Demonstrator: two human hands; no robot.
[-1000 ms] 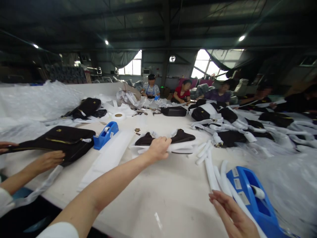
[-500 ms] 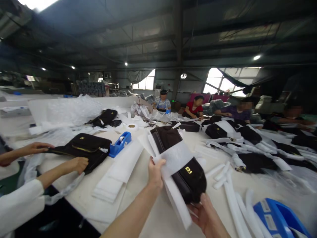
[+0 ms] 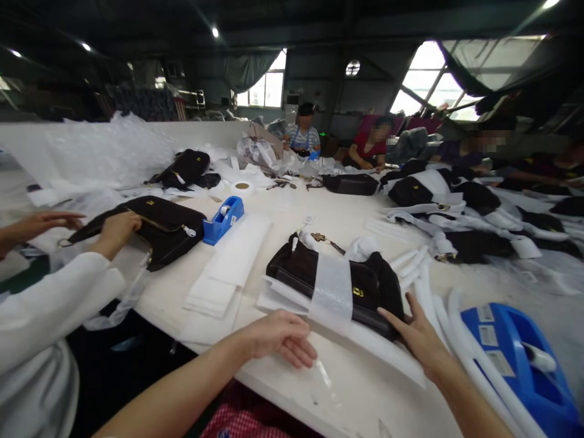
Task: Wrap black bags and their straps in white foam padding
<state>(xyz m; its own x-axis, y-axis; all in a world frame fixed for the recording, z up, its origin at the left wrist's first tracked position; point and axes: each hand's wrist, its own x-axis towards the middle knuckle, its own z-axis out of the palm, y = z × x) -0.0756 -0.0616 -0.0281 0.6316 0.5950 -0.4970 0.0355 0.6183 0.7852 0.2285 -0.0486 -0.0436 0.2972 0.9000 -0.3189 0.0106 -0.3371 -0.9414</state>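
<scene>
A black bag (image 3: pixel 292 267) with a gold emblem lies on the table in front of me. A white foam band (image 3: pixel 335 286) wraps its middle, and a white foam sheet (image 3: pixel 387 350) sticks out along the near edge underneath. My right hand (image 3: pixel 422 340) grips the bag's right end, thumb on the front and fingers round the side. Just short of the bag, my left hand (image 3: pixel 285 340) hovers over the table with fingers stretched and nothing visible in them. By its fingertips is a small strip of clear tape (image 3: pixel 323 372). A gold charm (image 3: pixel 326 240) lies behind the bag.
White foam sheets (image 3: pixel 219 277) and a blue tape dispenser (image 3: pixel 223 220) lie to the left. A larger blue dispenser (image 3: pixel 515 365) stands at right beside white foam tubes (image 3: pixel 424 292). A co-worker's hand (image 3: pixel 118 231) handles another black bag (image 3: pixel 176 234). More wrapped bags (image 3: pixel 479 246) lie right.
The bag, held tilted up in both hands before, now rests on the table, turned more sideways. My left hand has let go of the foam band and moved down toward me. The view has tilted downward.
</scene>
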